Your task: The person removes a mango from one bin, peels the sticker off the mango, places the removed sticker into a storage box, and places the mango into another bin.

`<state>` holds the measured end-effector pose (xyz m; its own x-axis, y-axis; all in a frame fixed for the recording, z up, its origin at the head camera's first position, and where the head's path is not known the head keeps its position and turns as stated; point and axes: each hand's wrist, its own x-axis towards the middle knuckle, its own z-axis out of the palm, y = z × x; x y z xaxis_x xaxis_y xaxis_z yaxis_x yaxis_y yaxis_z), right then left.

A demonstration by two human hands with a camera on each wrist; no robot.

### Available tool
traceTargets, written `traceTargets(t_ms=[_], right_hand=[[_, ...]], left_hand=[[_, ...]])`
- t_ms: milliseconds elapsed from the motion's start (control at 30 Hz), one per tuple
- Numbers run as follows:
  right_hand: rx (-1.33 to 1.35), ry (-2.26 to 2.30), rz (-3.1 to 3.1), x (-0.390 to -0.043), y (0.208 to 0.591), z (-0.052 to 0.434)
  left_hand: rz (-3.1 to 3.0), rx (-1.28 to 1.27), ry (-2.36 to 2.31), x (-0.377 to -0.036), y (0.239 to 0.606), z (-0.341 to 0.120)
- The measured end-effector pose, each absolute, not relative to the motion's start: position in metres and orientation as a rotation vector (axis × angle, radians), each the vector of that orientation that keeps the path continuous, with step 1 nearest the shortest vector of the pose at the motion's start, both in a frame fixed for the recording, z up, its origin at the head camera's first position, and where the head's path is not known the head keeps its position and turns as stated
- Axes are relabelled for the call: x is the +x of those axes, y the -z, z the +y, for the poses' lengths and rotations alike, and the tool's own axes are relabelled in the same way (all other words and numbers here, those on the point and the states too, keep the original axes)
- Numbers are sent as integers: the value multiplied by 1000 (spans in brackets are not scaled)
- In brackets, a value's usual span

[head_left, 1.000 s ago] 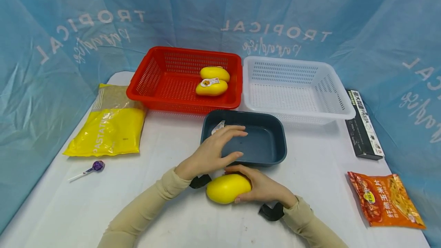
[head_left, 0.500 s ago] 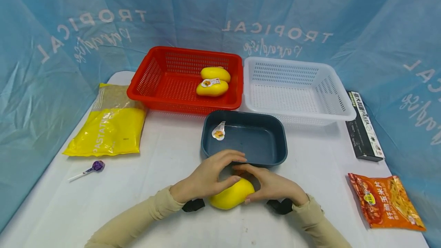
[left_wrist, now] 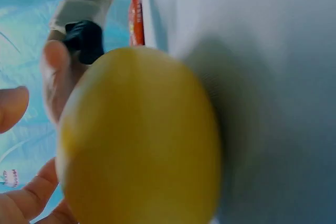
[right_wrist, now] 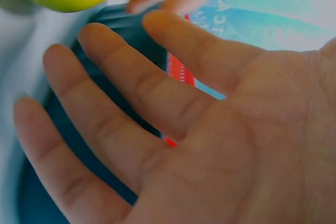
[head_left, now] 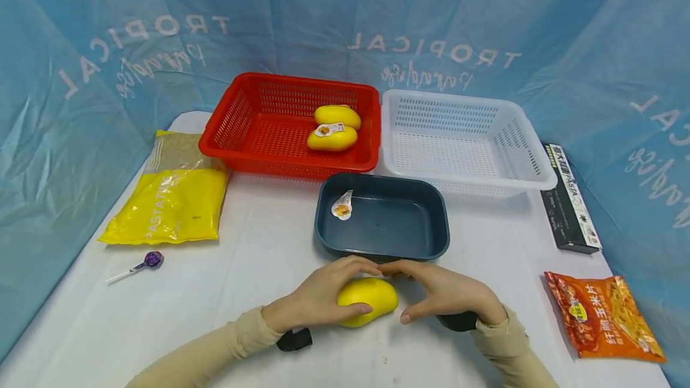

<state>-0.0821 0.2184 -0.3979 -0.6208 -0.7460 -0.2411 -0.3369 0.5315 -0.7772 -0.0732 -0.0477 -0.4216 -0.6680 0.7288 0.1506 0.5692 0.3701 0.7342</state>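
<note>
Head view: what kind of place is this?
Likely a staged tabletop set, not a kitchen: a blue printed backdrop surrounds a white table with a red basket, a white basket and packaged snacks.

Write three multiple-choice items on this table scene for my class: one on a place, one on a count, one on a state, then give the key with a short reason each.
1. Where does the loose sticker lie?
A. in the white basket
B. inside the dark blue tray
C. on the lollipop

2. How many mangoes lie in the red basket?
A. two
B. none
C. four

3. What is the right hand doing?
A. gripping the orange snack bag
B. resting in the white basket
C. open beside the mango, holding nothing

Key: B, the sticker sits on the inner wall of the dark blue tray; A, two yellow mangoes lie there together; C, its fingers are spread, while the left hand holds the mango.
</note>
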Motion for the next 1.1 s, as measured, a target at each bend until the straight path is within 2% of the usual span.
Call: traceTargets(t_ms=[467,1100], right_hand=[[-964,944,2255,-81,372,231],[-1024,982,2313,-101,353,225]], left_hand=[[2428,1190,-1044,-70,434,-46],[2445,1289,-854,-69,440,-51]])
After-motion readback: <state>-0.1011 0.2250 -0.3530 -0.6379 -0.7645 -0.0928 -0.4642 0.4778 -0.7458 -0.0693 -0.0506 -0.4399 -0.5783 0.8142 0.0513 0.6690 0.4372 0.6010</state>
